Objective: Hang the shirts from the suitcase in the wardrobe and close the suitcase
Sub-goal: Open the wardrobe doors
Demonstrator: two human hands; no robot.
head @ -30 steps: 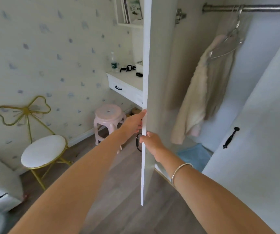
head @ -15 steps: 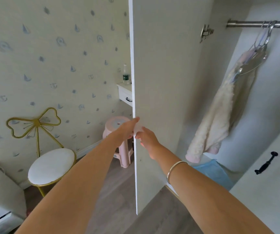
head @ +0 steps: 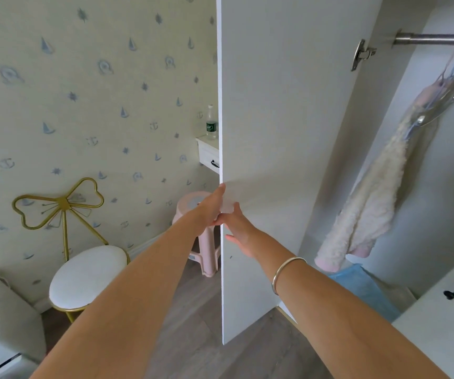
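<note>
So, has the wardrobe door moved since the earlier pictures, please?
Yes: the wardrobe door has swung further open, leftward, its edge now hiding most of the white desk behind it.
</note>
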